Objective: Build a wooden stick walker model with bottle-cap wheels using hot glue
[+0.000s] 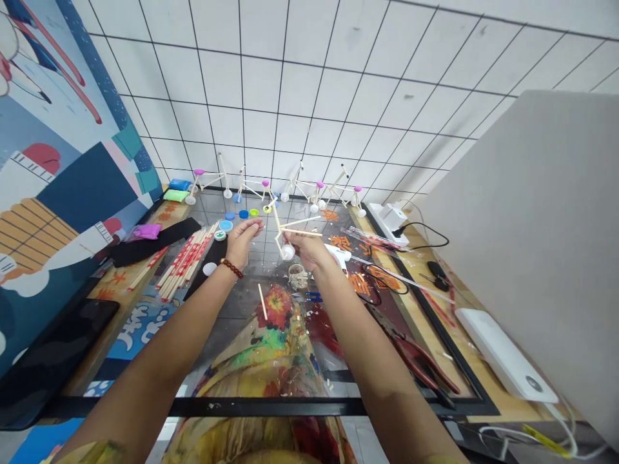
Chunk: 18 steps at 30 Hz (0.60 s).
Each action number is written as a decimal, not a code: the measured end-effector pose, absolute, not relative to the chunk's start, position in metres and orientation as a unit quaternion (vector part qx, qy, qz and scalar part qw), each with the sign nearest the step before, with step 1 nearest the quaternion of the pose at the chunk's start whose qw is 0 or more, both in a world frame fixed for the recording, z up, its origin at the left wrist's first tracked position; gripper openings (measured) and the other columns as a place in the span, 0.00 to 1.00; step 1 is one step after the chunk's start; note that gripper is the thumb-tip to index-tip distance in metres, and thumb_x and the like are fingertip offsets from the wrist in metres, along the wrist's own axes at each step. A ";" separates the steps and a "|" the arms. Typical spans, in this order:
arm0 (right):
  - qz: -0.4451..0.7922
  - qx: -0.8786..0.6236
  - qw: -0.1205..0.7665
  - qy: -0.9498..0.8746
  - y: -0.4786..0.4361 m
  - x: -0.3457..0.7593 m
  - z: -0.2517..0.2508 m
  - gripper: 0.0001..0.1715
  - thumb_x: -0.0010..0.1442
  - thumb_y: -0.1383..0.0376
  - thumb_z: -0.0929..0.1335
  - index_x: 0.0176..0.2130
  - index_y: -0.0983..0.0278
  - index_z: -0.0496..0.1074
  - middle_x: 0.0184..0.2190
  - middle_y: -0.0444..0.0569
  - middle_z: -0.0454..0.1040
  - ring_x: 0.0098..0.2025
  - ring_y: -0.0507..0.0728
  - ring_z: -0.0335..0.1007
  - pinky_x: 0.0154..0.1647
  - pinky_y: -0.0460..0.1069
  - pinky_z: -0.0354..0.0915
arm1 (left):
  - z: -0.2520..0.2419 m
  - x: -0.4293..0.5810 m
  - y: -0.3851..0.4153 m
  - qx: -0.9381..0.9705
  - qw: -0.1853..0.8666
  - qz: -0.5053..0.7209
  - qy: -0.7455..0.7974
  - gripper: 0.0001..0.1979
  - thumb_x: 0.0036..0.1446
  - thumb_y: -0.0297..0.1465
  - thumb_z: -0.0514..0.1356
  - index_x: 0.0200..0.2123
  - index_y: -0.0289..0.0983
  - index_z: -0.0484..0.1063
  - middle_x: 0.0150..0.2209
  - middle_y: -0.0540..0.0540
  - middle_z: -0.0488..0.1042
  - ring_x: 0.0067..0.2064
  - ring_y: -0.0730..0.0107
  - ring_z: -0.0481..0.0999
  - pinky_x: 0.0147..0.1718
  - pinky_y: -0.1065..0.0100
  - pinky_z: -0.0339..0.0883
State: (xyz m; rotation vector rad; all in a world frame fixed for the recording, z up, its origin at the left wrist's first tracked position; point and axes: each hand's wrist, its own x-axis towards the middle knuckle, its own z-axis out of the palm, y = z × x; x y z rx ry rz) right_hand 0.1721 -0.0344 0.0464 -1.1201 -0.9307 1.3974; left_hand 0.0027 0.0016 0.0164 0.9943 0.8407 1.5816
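Observation:
My right hand (309, 249) grips a small bicycle-like frame of wooden sticks (277, 219), its fingers closed near the lower joint. A white round cap (287, 251) sits at the frame's near end, by my fingertips. To the left of the frame, my left hand (245, 240) hovers apart from it, fingers loosely bent and nothing visible between them. Below the hands stand a small cup (298, 276) and a loose stick (262, 301) on the glass tabletop. Behind, several finished-looking stick bicycles (246, 187) with cap wheels and pink seats line the wall.
Red-wrapped chopsticks (188, 261), coloured bottle caps (244, 214) and a black phone (58, 361) lie left. On the right are a white glue gun (338, 256), pliers (416, 354), a white power bank-like box (507, 354), a power strip (387, 222) and loose cables.

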 end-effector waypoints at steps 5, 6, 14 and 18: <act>0.622 -0.464 0.516 -0.364 -0.036 0.170 0.043 0.18 0.39 0.58 0.79 0.30 0.63 0.75 0.24 0.43 0.74 0.26 0.51 0.64 0.27 0.47 0.58 | 0.031 0.012 -0.011 0.438 0.555 0.637 0.307 0.17 0.46 0.43 0.70 0.35 0.38 0.82 0.42 0.41 0.82 0.49 0.57 0.79 0.50 0.58 0.68; 0.627 -0.462 0.514 -0.359 -0.036 0.170 0.043 0.18 0.40 0.58 0.79 0.30 0.63 0.75 0.24 0.42 0.74 0.26 0.51 0.64 0.27 0.47 0.59 | 0.033 0.013 -0.013 0.444 0.557 0.636 0.298 0.17 0.47 0.44 0.70 0.36 0.38 0.82 0.44 0.41 0.81 0.51 0.57 0.78 0.52 0.57 0.67; 0.616 -0.466 0.521 -0.362 -0.034 0.167 0.045 0.18 0.41 0.56 0.78 0.27 0.62 0.71 0.22 0.40 0.71 0.23 0.49 0.59 0.25 0.46 0.57 | 0.039 0.017 -0.021 0.496 0.568 0.611 0.242 0.22 0.46 0.40 0.72 0.45 0.39 0.79 0.52 0.41 0.78 0.57 0.54 0.74 0.57 0.57 0.64; 0.568 -0.485 0.545 -0.381 -0.031 0.171 0.043 0.18 0.39 0.56 0.77 0.26 0.62 0.71 0.20 0.39 0.68 0.22 0.47 0.56 0.24 0.45 0.54 | 0.033 0.018 -0.015 0.401 0.581 0.642 0.299 0.16 0.50 0.39 0.69 0.41 0.38 0.77 0.45 0.41 0.78 0.47 0.61 0.78 0.48 0.62 0.70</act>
